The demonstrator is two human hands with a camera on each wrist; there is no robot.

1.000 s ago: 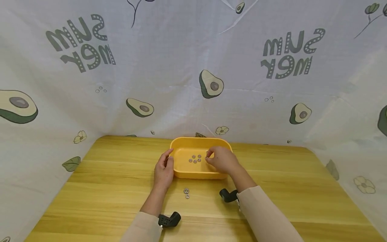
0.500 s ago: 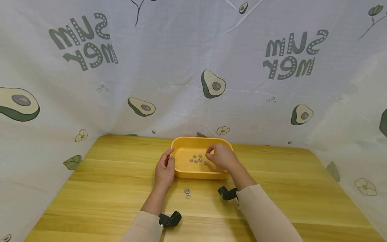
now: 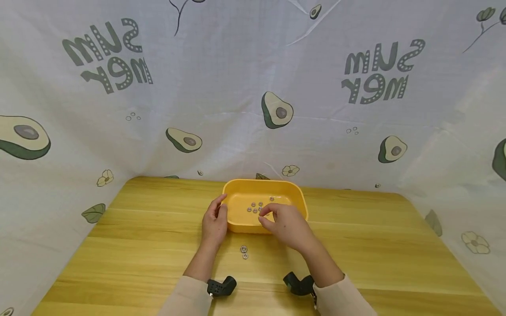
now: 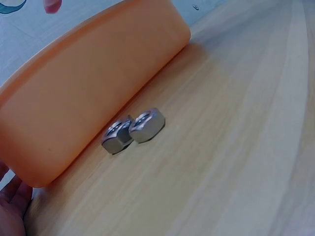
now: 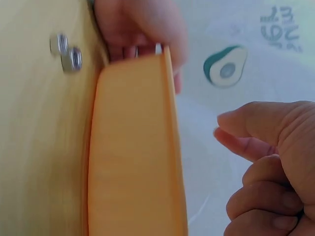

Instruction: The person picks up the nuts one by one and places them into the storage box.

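Note:
A yellow plastic tray (image 3: 253, 229) stands on the wooden table with several metal hex nuts (image 3: 254, 210) lying on its floor. At the tray's left end my left hand (image 3: 214, 226) grips the wall and rim; in the right wrist view a digit of that hand (image 5: 147, 19) reaches past the rim. My right hand (image 3: 287, 224) hovers over the tray's near right side. Its thumb and index finger are bent towards each other with a small gap, and nothing shows between them. The other fingers (image 5: 263, 206) are folded.
Two more nuts, a larger one (image 3: 243, 249) and a smaller one (image 3: 245, 256), touch on the table in front of the tray. A white printed cloth (image 3: 237, 145) hangs behind the wooden table (image 3: 158, 237).
A nut left my right hand's fingertips and lies on the tray floor. The right hand has since drawn back towards me, uncovering a nut near the back. My left hand stays put.

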